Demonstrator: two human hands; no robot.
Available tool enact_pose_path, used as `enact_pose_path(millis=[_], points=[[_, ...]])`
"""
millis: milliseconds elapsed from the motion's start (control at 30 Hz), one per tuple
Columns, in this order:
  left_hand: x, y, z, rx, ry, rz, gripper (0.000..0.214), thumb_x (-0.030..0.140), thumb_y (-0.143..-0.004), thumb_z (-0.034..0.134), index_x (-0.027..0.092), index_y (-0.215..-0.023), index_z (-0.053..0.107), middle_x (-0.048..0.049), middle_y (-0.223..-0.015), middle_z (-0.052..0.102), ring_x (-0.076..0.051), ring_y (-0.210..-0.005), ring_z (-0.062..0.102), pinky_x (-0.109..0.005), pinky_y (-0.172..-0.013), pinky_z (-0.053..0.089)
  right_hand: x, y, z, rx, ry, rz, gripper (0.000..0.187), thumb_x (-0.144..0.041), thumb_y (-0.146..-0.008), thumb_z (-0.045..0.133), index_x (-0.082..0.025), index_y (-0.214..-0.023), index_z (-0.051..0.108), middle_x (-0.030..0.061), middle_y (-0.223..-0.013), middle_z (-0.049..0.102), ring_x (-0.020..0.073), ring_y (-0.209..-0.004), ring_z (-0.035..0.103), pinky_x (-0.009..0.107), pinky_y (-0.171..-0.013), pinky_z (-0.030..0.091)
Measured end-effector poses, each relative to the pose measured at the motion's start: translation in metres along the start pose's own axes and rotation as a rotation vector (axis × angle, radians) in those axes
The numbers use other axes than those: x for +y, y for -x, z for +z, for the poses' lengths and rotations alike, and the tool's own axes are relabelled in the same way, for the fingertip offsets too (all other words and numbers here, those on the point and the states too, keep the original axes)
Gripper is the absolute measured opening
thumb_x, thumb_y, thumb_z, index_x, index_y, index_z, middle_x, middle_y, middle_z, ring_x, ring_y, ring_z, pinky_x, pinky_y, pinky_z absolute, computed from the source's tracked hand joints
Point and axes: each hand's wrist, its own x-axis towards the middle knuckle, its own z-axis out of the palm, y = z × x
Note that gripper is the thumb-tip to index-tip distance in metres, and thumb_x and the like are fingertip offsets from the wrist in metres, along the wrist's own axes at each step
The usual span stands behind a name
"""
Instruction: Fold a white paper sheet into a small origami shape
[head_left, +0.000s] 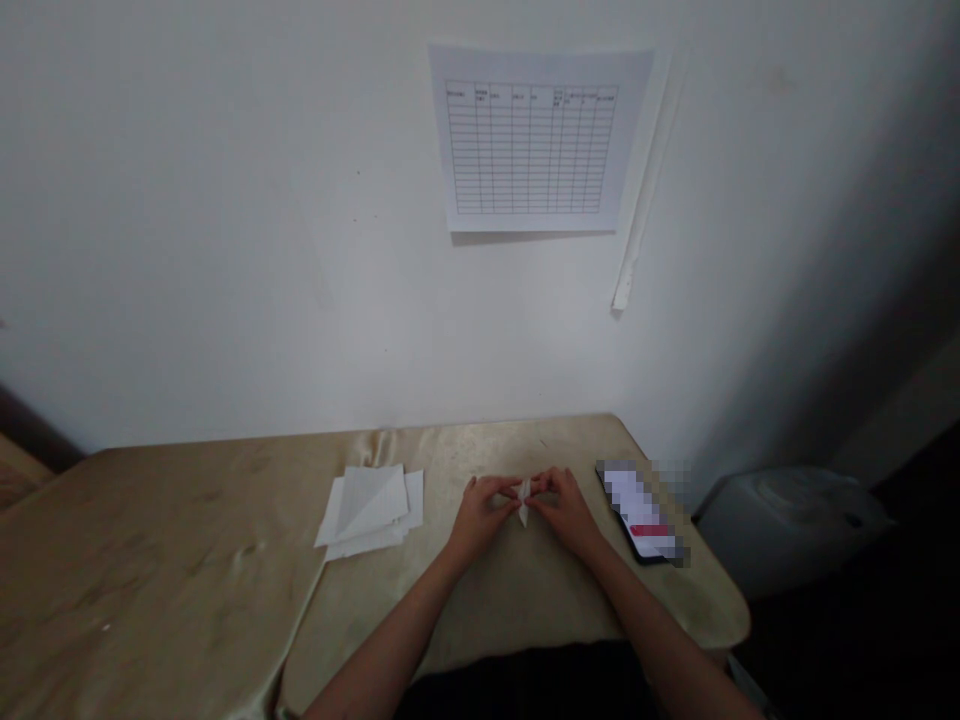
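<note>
Between my two hands is a small folded piece of white paper point(524, 512), narrow and pointed at its lower end. My left hand point(482, 512) pinches it from the left with thumb and fingertips. From the other side my right hand point(561, 508) grips it the same way, fingers bent and close together. Part of the paper is hidden behind the fingertips. Left of my hands, a loose pile of white paper sheets point(371, 508) lies on the table, several of them overlapping at angles.
The table point(187, 580) has a shiny tan cover with a seam. A phone point(641, 520) with a lit, partly blurred screen lies to the right. A printed grid sheet point(532, 150) hangs on the wall. Beyond the table's right edge stands a whitish plastic container point(780, 530).
</note>
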Motion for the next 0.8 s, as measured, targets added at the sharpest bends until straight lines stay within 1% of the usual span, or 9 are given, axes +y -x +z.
enact_pose_path(millis=[67,167,233,400,533,600,800], points=[[-0.002,0.0,0.001,0.014,0.009,0.027,0.025,0.029,-0.083,0.07,0.029,-0.107,0.076,-0.0015,-0.102,0.078,-0.023,-0.105,0.068,-0.048,-0.113,0.038,-0.003,0.0,-0.001,0.011,0.033,-0.039,0.009,-0.032,-0.08,0.068,-0.024,-0.082,0.064,0.0015,-0.1,0.072,0.0217,-0.103,0.066,0.056,-0.12,0.015],[-0.004,-0.001,0.002,0.041,0.006,0.04,0.016,0.032,-0.082,0.071,0.029,-0.097,0.079,-0.0012,-0.102,0.078,-0.024,-0.109,0.066,-0.047,-0.112,0.04,-0.009,-0.001,-0.004,-0.002,0.094,-0.088,0.008,-0.032,-0.083,0.067,-0.029,-0.088,0.072,0.0008,-0.104,0.073,0.0241,-0.116,0.061,0.057,-0.12,0.012],[-0.004,-0.001,0.003,0.053,-0.008,0.033,0.015,0.032,-0.082,0.072,0.03,-0.095,0.079,-0.0012,-0.101,0.078,-0.025,-0.111,0.065,-0.047,-0.112,0.04,-0.01,-0.001,-0.005,-0.011,0.098,-0.096,0.009,-0.033,-0.084,0.068,-0.031,-0.088,0.074,0.0,-0.104,0.075,0.0253,-0.119,0.059,0.059,-0.12,0.011],[-0.001,-0.002,0.002,0.04,-0.063,0.026,0.012,0.034,-0.082,0.073,0.033,-0.092,0.08,-0.0007,-0.101,0.079,-0.026,-0.113,0.065,-0.051,-0.114,0.036,-0.006,-0.002,-0.004,-0.005,0.05,-0.079,0.01,-0.033,-0.084,0.07,-0.031,-0.09,0.077,0.0022,-0.104,0.076,0.026,-0.119,0.06,0.056,-0.12,0.017],[0.001,-0.001,0.001,0.047,-0.084,0.015,0.012,0.033,-0.081,0.074,0.032,-0.091,0.08,-0.0007,-0.103,0.079,-0.026,-0.114,0.065,-0.052,-0.115,0.034,-0.001,-0.003,-0.002,-0.027,0.048,-0.062,0.01,-0.035,-0.083,0.072,-0.032,-0.09,0.078,0.0027,-0.11,0.074,0.0253,-0.119,0.06,0.056,-0.122,0.011],[0.002,-0.001,0.0,0.037,-0.076,0.019,0.012,0.032,-0.08,0.076,0.031,-0.091,0.08,-0.001,-0.104,0.078,-0.026,-0.114,0.064,-0.051,-0.115,0.034,0.0,-0.003,-0.002,-0.03,0.049,-0.047,0.011,-0.037,-0.083,0.072,-0.031,-0.09,0.078,0.0032,-0.112,0.074,0.0256,-0.119,0.06,0.057,-0.122,0.009],[0.001,-0.001,0.002,0.006,-0.08,-0.004,0.014,0.031,-0.081,0.074,0.03,-0.094,0.08,-0.0009,-0.106,0.078,-0.026,-0.114,0.064,-0.049,-0.115,0.034,0.0,-0.003,-0.001,-0.022,0.058,-0.069,0.01,-0.038,-0.083,0.073,-0.03,-0.088,0.077,0.0015,-0.1,0.076,0.0261,-0.118,0.06,0.055,-0.121,0.015]])
